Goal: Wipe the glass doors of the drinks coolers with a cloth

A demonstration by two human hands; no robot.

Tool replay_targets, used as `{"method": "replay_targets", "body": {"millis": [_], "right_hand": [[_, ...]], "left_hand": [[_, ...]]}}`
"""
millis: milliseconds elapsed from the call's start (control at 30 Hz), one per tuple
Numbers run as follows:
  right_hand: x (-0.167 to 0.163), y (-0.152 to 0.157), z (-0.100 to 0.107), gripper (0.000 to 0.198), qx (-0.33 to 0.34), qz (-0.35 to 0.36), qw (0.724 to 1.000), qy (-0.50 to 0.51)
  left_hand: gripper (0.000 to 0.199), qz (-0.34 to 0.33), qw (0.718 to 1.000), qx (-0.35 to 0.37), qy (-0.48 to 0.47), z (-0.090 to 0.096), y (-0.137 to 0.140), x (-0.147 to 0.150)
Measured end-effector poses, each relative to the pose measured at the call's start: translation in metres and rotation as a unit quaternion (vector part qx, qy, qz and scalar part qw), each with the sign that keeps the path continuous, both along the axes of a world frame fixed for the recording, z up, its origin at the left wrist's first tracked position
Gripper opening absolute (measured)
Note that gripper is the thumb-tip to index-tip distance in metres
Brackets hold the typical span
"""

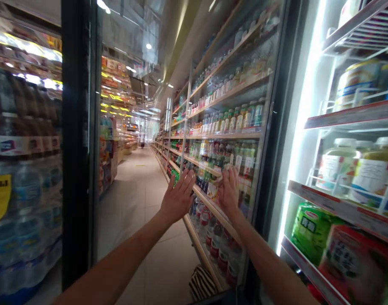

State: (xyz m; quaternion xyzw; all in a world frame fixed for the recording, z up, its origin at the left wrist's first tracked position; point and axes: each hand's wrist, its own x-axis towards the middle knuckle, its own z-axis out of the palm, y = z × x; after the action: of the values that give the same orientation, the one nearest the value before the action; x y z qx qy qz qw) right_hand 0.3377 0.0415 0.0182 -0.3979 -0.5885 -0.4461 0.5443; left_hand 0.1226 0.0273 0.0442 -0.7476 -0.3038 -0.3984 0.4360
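Observation:
A glass cooler door (127, 224) with a black frame stands open in front of me. My left hand (179, 197) lies flat against the glass, fingers stretched out and slightly apart. To its right, my right hand (229, 192) is raised at the pane with its fingers bent over a small pale cloth (219, 179). Only a little of that cloth shows beside the fingers. Shelves of bottled drinks (238, 120) appear in the pane behind both hands; whether they are seen through it or reflected, I cannot tell.
At the right, the lit cooler shelves (339, 203) hold bottles (338, 163), a green pack (311, 231) and a red pack (349, 258). Stacked water bottles (25, 190) stand at the left. A black-and-white striped thing (202, 283) is low near the door's bottom edge.

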Motion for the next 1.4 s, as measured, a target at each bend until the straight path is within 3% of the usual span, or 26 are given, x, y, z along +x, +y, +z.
{"method": "replay_targets", "body": {"millis": [133, 233, 333, 400, 500, 567, 700, 767, 900, 967, 1167, 1267, 1333, 1400], "right_hand": [[-0.025, -0.008, -0.03, 0.061, -0.062, 0.028, 0.984, -0.166], [-0.027, -0.004, -0.01, 0.059, -0.058, 0.017, 0.992, -0.112], [-0.031, 0.001, 0.02, 0.058, -0.006, 0.009, 1.0, -0.023], [-0.04, 0.0, 0.019, 0.056, -0.005, 0.013, 0.998, -0.06], [-0.055, -0.006, -0.002, 0.052, -0.047, 0.033, 0.978, -0.202], [-0.06, -0.005, -0.001, 0.05, -0.051, 0.039, 0.968, -0.243], [-0.065, 0.004, 0.04, 0.05, -0.007, 0.021, 0.995, -0.095], [-0.073, 0.004, 0.048, 0.05, 0.01, 0.021, 0.997, -0.07], [-0.095, -0.004, 0.02, 0.044, -0.012, 0.049, 0.968, -0.247], [-0.106, -0.007, 0.018, 0.04, -0.016, 0.058, 0.95, -0.307], [-0.142, 0.003, 0.079, 0.041, 0.008, 0.051, 0.986, -0.157], [-0.159, 0.003, 0.058, 0.041, -0.021, 0.071, 0.971, -0.227], [-0.167, 0.0, 0.036, 0.041, -0.034, 0.093, 0.94, -0.327], [-0.175, -0.001, 0.032, 0.041, -0.029, 0.109, 0.915, -0.388]], "left_hand": [[0.055, 0.004, 1.0, -0.006, 0.005, -0.007, -0.003, -0.013], [0.055, 0.01, 1.0, -0.008, -0.007, -0.006, -0.004, -0.022], [0.059, 0.015, 0.999, -0.01, -0.03, -0.002, -0.004, -0.033], [0.061, 0.017, 0.999, -0.008, -0.04, -0.001, -0.005, -0.042], [0.059, 0.03, 0.998, -0.011, -0.046, 0.0, -0.006, -0.06], [0.057, 0.042, 0.998, -0.012, -0.049, 0.002, -0.006, -0.073], [0.055, 0.059, 0.995, -0.005, -0.082, 0.007, -0.008, -0.097], [0.055, 0.063, 0.993, -0.006, -0.099, 0.007, -0.01, -0.107], [0.059, 0.071, 0.992, -0.011, -0.1, -0.003, -0.015, -0.126], [0.061, 0.079, 0.992, -0.013, -0.098, -0.008, -0.017, -0.134], [0.061, 0.103, 0.991, -0.019, -0.087, -0.024, -0.027, -0.149], [0.058, 0.11, 0.991, -0.039, -0.073, -0.041, -0.034, -0.156], [0.056, 0.117, 0.99, -0.047, -0.066, -0.054, -0.039, -0.163], [0.054, 0.122, 0.989, -0.05, -0.064, -0.063, -0.044, -0.172]]}}
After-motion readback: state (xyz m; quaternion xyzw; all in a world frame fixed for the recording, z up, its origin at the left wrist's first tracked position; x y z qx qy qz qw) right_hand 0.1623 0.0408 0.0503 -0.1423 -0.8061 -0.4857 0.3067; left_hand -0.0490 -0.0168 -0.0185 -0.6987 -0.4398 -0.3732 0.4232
